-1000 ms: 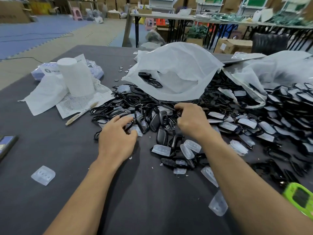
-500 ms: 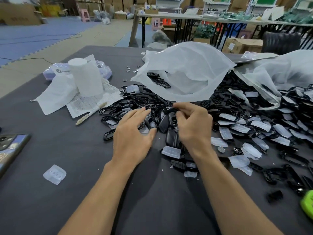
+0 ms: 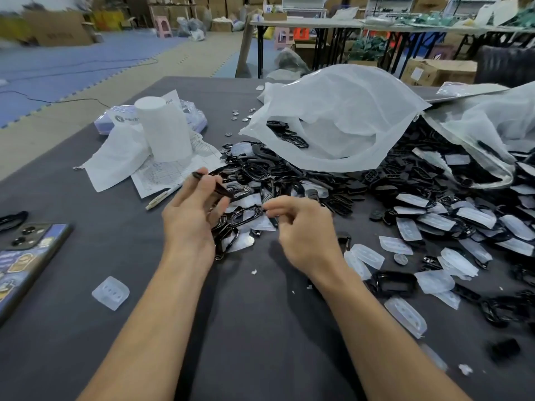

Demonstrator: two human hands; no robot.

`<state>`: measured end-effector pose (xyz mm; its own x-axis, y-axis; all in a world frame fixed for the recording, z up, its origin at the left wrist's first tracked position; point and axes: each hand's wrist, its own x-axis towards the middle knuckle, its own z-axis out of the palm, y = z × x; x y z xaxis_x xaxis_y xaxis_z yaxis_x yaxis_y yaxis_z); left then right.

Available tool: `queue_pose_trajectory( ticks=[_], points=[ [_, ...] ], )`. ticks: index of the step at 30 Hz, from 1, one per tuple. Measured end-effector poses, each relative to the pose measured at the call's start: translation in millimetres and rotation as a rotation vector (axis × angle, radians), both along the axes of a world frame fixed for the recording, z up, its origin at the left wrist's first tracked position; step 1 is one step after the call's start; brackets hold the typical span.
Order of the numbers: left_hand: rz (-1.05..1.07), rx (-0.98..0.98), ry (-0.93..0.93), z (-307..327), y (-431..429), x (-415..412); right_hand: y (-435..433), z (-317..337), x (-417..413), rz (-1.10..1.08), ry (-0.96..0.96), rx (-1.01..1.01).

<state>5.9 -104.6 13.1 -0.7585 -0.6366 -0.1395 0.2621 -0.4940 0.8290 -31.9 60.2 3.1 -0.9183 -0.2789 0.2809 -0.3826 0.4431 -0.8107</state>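
1. My left hand (image 3: 191,218) pinches a thin black shell (image 3: 215,189) between thumb and fingers, the other fingers loosely spread; the shell's long axis runs from 10 o'clock down to 4 o'clock
2. My right hand (image 3: 304,230) has its fingers curled, with thumb and forefinger tips drawn together at the 3 o'clock end of a black frame (image 3: 246,212); whether they truly nip it or only touch it, I cannot tell
3. The frame lies between my hands at the near edge of the pile (image 3: 289,169), its long axis running 9 to 3 o'clock, close to level against the shell's slant
4. From the shell's lower tip the frame sits at about 5 o'clock, just beside it; from my right fingertips it is at 9 o'clock
5. I judge the next move brings shell and frame together: the left hand carries the shell and the right is nearer the frame, so the shell must swing toward level to match the frame's axis
6. The bag (image 3: 341,120) lies at 1 o'clock beyond the pile, well apart from both hands
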Motion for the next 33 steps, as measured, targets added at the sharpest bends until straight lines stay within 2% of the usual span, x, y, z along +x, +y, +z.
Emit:
queue_pose_trajectory(
  ticks=[6, 9, 12, 14, 19, 26, 33],
  points=[
    [-0.093, 0.272, 0.086, 6, -22, 7, -24, -6, 25, 0.272, 0.117, 0.327],
    [-0.107, 0.306, 0.094, 7, -28, 10, -23, -6, 26, 0.275, 0.108, 0.332],
    [-0.119, 0.288, 0.079, 8, -24, 11, -16, -6, 24, 0.17, 0.076, 0.304],
    [-0.13, 0.272, 0.059, 10, -21, 11, -12, -6, 21, 0.097, 0.085, 0.388],
    [-0.165, 0.207, 0.037, 11, -15, 10, -8, -9, 9, 0.088, 0.106, 0.532],
    [-0.19, 0.071, 0.008, 6, -11, 6, -17, -17, 7, 0.064, 0.17, 0.548],
    [-0.204, 0.024, 0.01, 5, -5, 5, -25, -15, 7, -0.028, 0.15, 0.567]
  ],
)
